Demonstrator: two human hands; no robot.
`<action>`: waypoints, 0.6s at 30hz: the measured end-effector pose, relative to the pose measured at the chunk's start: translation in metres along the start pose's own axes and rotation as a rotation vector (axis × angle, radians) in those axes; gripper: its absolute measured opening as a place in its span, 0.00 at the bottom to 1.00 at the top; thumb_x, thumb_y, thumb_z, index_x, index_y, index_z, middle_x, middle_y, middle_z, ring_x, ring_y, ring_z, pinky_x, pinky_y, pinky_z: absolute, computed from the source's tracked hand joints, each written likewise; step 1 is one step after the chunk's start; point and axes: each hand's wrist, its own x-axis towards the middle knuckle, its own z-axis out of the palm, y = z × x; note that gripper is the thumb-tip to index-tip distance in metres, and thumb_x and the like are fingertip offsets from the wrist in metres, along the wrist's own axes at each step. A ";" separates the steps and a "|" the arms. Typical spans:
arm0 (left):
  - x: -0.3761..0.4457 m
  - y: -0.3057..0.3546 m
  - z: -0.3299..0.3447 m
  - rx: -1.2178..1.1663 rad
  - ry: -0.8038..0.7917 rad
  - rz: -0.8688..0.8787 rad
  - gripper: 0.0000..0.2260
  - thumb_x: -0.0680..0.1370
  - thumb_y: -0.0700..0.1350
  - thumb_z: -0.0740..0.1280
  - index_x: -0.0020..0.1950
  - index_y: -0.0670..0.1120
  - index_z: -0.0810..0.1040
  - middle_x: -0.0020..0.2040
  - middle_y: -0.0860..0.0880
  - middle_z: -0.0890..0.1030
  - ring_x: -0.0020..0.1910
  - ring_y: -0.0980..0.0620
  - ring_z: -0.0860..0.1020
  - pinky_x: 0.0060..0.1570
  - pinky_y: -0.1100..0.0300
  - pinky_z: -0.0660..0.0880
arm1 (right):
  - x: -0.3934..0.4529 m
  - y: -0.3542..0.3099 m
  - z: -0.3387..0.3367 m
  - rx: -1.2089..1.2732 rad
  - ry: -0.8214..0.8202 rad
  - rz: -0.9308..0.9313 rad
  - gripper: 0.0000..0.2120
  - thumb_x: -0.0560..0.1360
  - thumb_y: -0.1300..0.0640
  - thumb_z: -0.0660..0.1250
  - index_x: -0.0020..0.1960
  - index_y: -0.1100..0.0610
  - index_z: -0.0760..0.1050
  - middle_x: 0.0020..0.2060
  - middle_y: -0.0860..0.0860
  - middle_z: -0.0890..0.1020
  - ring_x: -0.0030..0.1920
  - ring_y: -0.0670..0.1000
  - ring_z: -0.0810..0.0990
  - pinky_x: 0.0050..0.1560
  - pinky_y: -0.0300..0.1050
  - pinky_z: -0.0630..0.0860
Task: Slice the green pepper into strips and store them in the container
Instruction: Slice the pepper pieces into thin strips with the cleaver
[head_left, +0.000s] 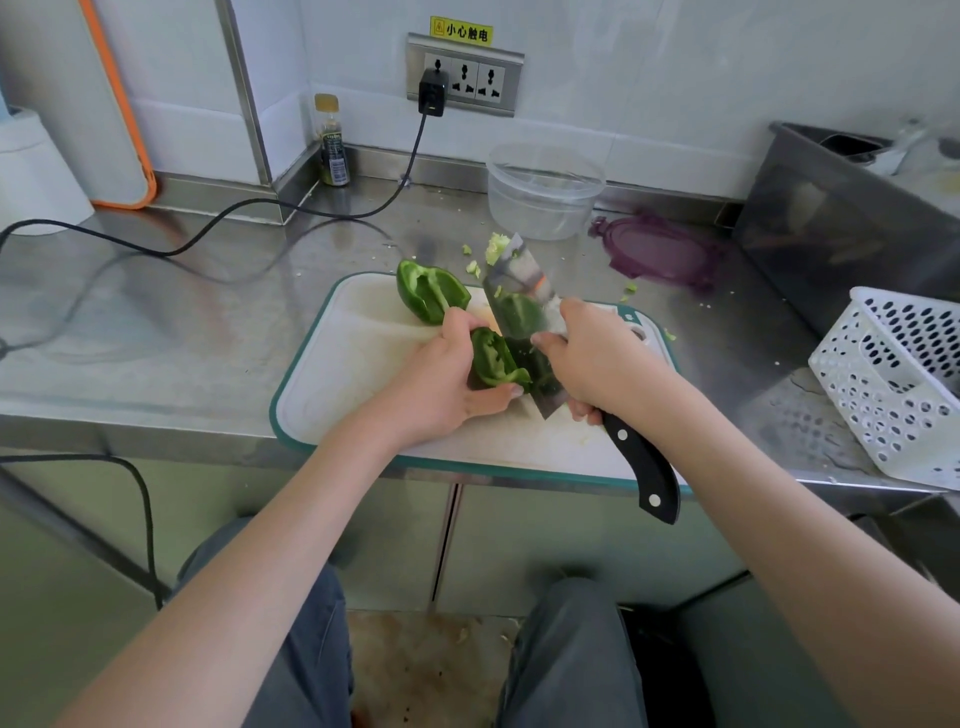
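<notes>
On the white cutting board (363, 364) at the near edge of the steel counter (156, 322), the left hand (441, 384) has its fingers wrapped around a green pepper piece (493, 358). The right hand (602, 358) grips a cleaver (524, 312), blade just right of that piece. A second pepper half (428, 291) lies at the board's far edge. Farther back stands the clear empty container (543, 192), its purple lid (660, 252) to the right. A white perforated basket (893, 384) sits at the right, a black cable (208, 234) trails at the left, and pepper scraps (496, 247) lie between board and container.
</notes>
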 end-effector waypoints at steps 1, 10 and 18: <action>0.000 0.001 0.000 0.009 0.005 0.003 0.24 0.72 0.50 0.72 0.56 0.47 0.59 0.55 0.46 0.74 0.56 0.48 0.74 0.56 0.55 0.72 | 0.001 0.001 0.001 -0.019 0.000 -0.012 0.10 0.81 0.50 0.54 0.52 0.57 0.60 0.22 0.56 0.70 0.08 0.45 0.62 0.14 0.28 0.60; 0.001 -0.002 -0.001 0.017 -0.020 -0.003 0.24 0.72 0.51 0.71 0.59 0.48 0.60 0.60 0.45 0.73 0.59 0.47 0.73 0.60 0.49 0.72 | 0.019 -0.009 0.006 -0.232 0.049 -0.175 0.11 0.80 0.58 0.56 0.57 0.63 0.72 0.29 0.52 0.73 0.23 0.48 0.72 0.15 0.35 0.67; -0.006 0.006 0.004 0.190 0.101 0.019 0.25 0.73 0.47 0.70 0.63 0.43 0.61 0.56 0.44 0.72 0.55 0.46 0.73 0.54 0.57 0.70 | 0.024 -0.014 -0.001 -0.183 -0.058 -0.075 0.10 0.81 0.59 0.57 0.61 0.54 0.71 0.28 0.56 0.76 0.15 0.48 0.71 0.18 0.38 0.71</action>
